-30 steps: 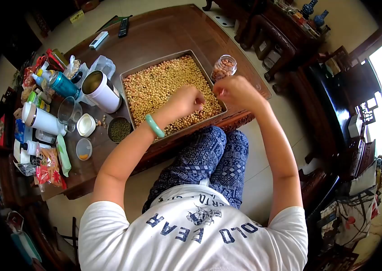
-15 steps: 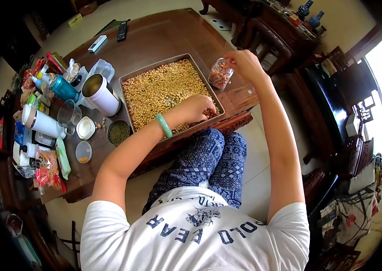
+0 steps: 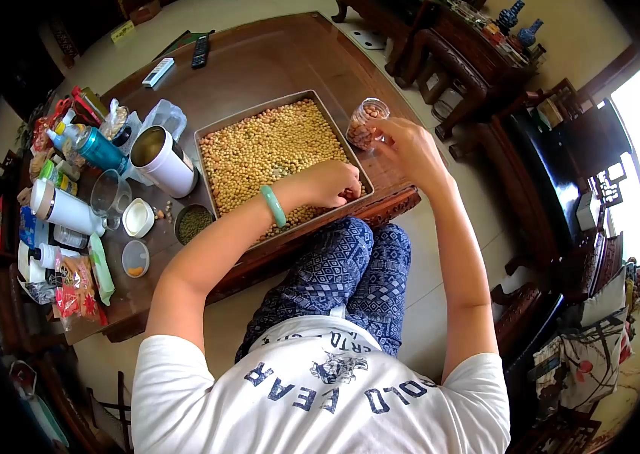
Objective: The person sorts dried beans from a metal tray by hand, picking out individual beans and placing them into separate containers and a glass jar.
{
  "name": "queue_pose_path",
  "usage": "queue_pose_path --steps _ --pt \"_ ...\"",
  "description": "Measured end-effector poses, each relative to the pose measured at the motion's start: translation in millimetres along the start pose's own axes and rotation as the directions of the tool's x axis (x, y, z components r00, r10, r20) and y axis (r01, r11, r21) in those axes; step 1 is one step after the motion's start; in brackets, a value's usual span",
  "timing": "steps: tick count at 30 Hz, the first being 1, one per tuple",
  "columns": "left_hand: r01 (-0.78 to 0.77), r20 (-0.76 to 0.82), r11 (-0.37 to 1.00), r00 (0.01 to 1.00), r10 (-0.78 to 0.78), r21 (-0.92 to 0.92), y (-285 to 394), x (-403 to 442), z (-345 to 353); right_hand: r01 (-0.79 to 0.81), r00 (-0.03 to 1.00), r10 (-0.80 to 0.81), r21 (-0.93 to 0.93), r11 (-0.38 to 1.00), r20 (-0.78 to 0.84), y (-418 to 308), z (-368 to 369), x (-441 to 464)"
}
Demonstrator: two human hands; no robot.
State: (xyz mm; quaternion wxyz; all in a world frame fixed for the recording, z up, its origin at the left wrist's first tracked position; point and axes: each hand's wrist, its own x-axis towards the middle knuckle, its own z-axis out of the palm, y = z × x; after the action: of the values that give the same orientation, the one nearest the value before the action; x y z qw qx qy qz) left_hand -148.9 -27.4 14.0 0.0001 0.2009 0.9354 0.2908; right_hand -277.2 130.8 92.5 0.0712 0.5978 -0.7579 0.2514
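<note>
A square tray holds a layer of yellow beans, which look like soybeans. My left hand, with a green bangle on its wrist, is over the tray's near right corner. Its fingers are curled inward, and what they hold, if anything, is hidden. To the right of the tray stands a clear jar of reddish-brown nuts, perhaps peanuts. My right hand is close beside the jar on its near right side, thumb and fingers apart, with nothing visible between them. Whether it touches the jar I cannot tell.
Left of the tray are a white canister, a bowl of green beans, a small white cup and a clear plastic cup. Bottles and packets crowd the table's left side. Two remotes lie at the back.
My right hand has moved from the jar's mouth down toward me, and its pinched fingers have spread. The left hand has lifted slightly at the tray's corner, fingers still curled.
</note>
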Motion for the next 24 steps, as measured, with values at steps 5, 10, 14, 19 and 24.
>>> queue_pose_path --steps 5,10,14,19,24 --pt "-0.013 0.037 0.995 0.999 0.009 0.096 0 -1 -1 -0.047 0.998 0.045 0.050 0.998 0.046 -3 12 -25" --pt "0.004 0.003 0.998 1.000 -0.004 0.064 0 -6 0 -0.077 0.994 0.070 0.081 0.994 0.087 -12 15 -37" --pt "0.003 -0.046 1.000 0.999 -0.002 0.024 -1 -10 0 -0.067 0.997 0.063 0.098 0.993 0.044 -11 17 -41" --pt "0.119 -0.127 0.988 0.983 -0.131 -0.095 -1 -15 -4 -0.099 0.992 0.091 0.099 0.990 0.084 -12 20 -42" --pt "0.404 -0.046 0.700 0.848 -0.528 -0.589 -9 -19 -17 -0.092 0.993 0.077 0.176 0.980 0.093 -17 29 -43"
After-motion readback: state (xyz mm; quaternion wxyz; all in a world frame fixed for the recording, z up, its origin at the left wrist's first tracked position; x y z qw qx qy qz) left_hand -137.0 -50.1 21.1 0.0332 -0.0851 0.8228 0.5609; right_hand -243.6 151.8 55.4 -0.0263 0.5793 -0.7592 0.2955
